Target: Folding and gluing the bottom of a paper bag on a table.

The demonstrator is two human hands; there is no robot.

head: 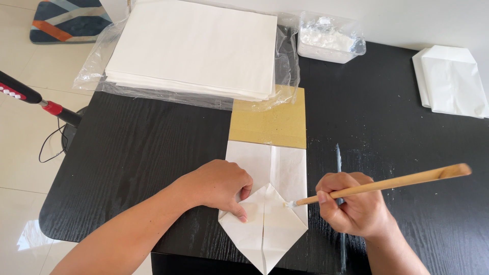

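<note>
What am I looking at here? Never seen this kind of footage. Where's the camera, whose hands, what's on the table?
One picture, from a camera worn on a person's head, looking down at their own bare hands over a black table. The left hand presses on a folded white paper piece, which lies partly on a brown cardboard sheet. The right hand grips a wooden brush, its tip touching the paper. Farther back: a stack of white paper on clear plastic wrap, a clear tub of white paste, and folded white pieces at the right.
</note>
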